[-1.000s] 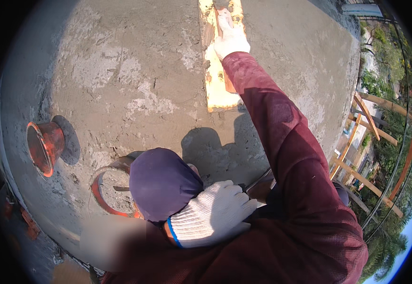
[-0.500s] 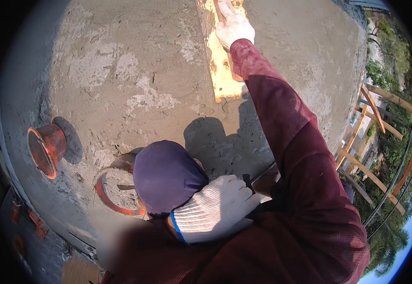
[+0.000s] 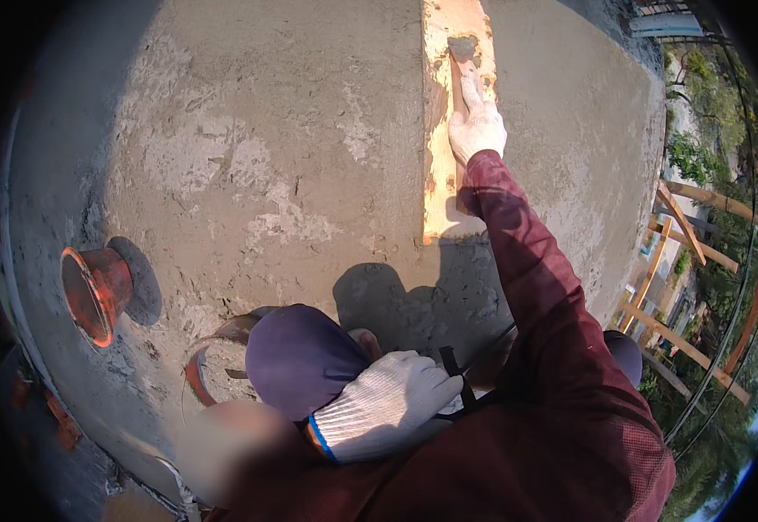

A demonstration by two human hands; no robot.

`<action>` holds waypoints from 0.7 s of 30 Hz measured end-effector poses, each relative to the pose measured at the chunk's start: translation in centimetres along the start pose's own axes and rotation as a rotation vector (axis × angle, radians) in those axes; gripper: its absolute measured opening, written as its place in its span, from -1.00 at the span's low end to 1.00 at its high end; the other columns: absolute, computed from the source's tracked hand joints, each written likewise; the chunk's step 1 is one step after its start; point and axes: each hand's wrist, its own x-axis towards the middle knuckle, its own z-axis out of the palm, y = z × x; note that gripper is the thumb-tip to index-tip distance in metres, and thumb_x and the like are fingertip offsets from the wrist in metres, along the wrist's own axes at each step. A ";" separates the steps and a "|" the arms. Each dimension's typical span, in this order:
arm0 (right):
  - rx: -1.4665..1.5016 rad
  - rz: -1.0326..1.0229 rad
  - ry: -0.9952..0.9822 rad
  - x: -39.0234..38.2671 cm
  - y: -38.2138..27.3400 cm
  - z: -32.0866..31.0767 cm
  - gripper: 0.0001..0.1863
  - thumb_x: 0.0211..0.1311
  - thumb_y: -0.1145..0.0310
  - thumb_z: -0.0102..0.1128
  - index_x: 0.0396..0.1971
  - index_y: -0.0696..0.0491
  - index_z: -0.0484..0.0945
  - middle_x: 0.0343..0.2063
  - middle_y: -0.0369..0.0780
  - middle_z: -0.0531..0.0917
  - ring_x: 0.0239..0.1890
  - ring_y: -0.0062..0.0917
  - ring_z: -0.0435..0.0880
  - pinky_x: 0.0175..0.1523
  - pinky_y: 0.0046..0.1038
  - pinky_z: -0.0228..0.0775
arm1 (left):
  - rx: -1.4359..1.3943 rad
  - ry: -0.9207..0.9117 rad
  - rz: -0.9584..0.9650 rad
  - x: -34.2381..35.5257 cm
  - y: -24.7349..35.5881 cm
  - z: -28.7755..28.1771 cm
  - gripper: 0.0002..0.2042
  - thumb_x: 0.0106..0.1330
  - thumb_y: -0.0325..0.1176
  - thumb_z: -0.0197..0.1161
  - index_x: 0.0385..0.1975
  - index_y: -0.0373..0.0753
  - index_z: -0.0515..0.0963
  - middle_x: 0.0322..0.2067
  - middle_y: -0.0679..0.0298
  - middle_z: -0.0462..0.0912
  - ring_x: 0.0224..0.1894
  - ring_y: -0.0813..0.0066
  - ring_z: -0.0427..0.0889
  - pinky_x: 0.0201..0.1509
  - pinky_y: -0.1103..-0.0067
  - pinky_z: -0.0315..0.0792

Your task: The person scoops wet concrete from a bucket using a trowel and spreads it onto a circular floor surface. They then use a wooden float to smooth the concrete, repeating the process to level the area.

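A long wooden float [image 3: 436,187] lies on the grey cement surface, its pale yellow board spotted with mortar. My right hand [image 3: 479,130], in a white glove, is closed around the handle along the board's back. Close to my body, my left hand [image 3: 388,404] wears a white knit glove with a blue cuff. Its fingers are curled beside a knee in purple cloth [image 3: 305,361]. A black strap-like piece [image 3: 450,361] shows by these fingertips; whatever the palm may hold is hidden.
To the left, an orange-and-black bucket [image 3: 99,294] stands on the cement. A second orange-rimmed bucket [image 3: 194,378] with mortar is partly hidden behind the knee. Wooden poles [image 3: 688,348], cables and greenery lie beyond the right edge. Broken bricks [image 3: 63,422] are at lower left.
My right hand has drawn the float nearer to me and somewhat rightward. My left hand stays curled by the knee, while more of the black piece shows beside it. The view has shifted slightly.
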 end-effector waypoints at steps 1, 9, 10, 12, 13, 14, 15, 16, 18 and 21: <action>-0.023 0.049 -0.044 5.2 -0.6 0.2 -0.30 0.30 0.24 0.24 0.47 -0.38 0.42 0.05 0.07 0.68 0.13 0.00 0.70 0.22 0.00 0.56 | 0.009 -0.001 0.023 -0.2 -0.1 0.6 -0.69 0.35 -0.13 0.28 -0.19 -0.29 0.61 -0.35 -0.02 0.64 -0.21 -0.06 0.70 -0.08 0.15 0.55; -0.058 -0.318 -0.034 -12.9 -2.1 -0.1 -0.16 0.27 0.38 0.23 0.58 -0.23 0.25 0.59 -0.17 0.24 0.54 -0.11 0.33 0.57 -0.16 0.26 | 0.076 0.114 0.079 0.1 0.7 -0.7 -0.68 0.39 -0.08 0.30 -0.34 -0.25 0.60 -0.46 0.03 0.63 -0.30 -0.06 0.68 -0.17 0.12 0.52; -0.064 -0.309 -0.145 -17.2 -2.5 -0.8 -0.16 0.27 0.37 0.24 0.58 -0.25 0.25 0.57 -0.14 0.26 0.53 -0.10 0.34 0.56 -0.15 0.28 | 0.109 0.018 0.023 0.1 0.8 -1.0 -0.65 0.35 -0.07 0.32 -0.17 -0.28 0.62 -0.36 0.06 0.66 -0.22 -0.01 0.69 -0.10 0.17 0.54; -0.072 -0.278 -0.361 -21.4 -3.2 -1.7 -0.16 0.27 0.34 0.25 0.58 -0.29 0.24 0.54 -0.07 0.30 0.51 -0.08 0.37 0.53 -0.14 0.31 | 0.148 -0.121 -0.025 0.2 0.7 -1.1 -0.54 0.32 -0.04 0.34 0.01 -0.31 0.62 -0.25 0.10 0.69 -0.13 0.06 0.69 -0.01 0.23 0.56; -0.095 -0.297 -0.420 -21.1 -4.0 -1.6 -0.16 0.27 0.33 0.26 0.58 -0.32 0.24 0.52 -0.04 0.32 0.50 -0.06 0.39 0.52 -0.13 0.33 | 0.134 -0.167 -0.014 0.4 0.6 -0.8 -0.53 0.33 -0.02 0.33 0.02 -0.31 0.61 -0.23 0.10 0.69 -0.12 0.08 0.69 0.00 0.25 0.56; -0.135 -0.329 -0.448 -19.2 -5.0 -1.4 -0.16 0.28 0.32 0.27 0.58 -0.34 0.24 0.50 -0.01 0.34 0.49 -0.05 0.40 0.51 -0.13 0.35 | 0.144 -0.216 0.017 0.4 0.4 -0.6 -0.51 0.35 -0.01 0.32 0.05 -0.31 0.58 -0.20 0.13 0.70 -0.09 0.13 0.70 0.03 0.28 0.55; -0.160 -0.327 -0.479 -16.1 -6.2 -0.7 -0.15 0.28 0.30 0.28 0.58 -0.36 0.24 0.48 0.02 0.35 0.48 -0.04 0.42 0.50 -0.12 0.36 | 0.091 -0.117 0.074 0.3 0.4 -0.1 -0.56 0.35 -0.04 0.32 -0.02 -0.31 0.59 -0.26 0.10 0.69 -0.15 0.09 0.70 -0.02 0.25 0.55; -0.167 -0.333 -0.449 -12.4 -7.7 0.4 -0.15 0.28 0.29 0.29 0.58 -0.38 0.24 0.47 0.06 0.37 0.47 -0.03 0.43 0.48 -0.12 0.38 | 0.059 -0.035 0.102 0.4 0.3 0.3 -0.61 0.35 -0.07 0.33 -0.08 -0.31 0.61 -0.32 0.06 0.68 -0.21 0.05 0.70 -0.07 0.23 0.56; 0.015 -0.227 -0.419 -5.2 -11.1 2.4 -0.23 0.27 0.31 0.26 0.51 -0.43 0.35 0.15 0.10 0.58 0.23 0.02 0.62 0.31 0.00 0.47 | 0.183 -0.251 0.013 0.5 0.3 0.9 -0.53 0.33 -0.06 0.32 0.06 -0.30 0.56 -0.23 0.13 0.70 -0.10 0.11 0.71 0.03 0.28 0.55; 0.122 -0.264 -0.254 -2.7 -13.2 2.3 -0.25 0.28 0.35 0.23 0.50 -0.39 0.36 0.13 0.13 0.59 0.25 0.06 0.59 0.36 0.01 0.40 | 0.060 -0.246 0.067 0.9 0.6 0.2 -0.59 0.32 -0.11 0.33 0.03 -0.27 0.61 -0.25 0.10 0.71 -0.12 0.04 0.72 -0.01 0.23 0.58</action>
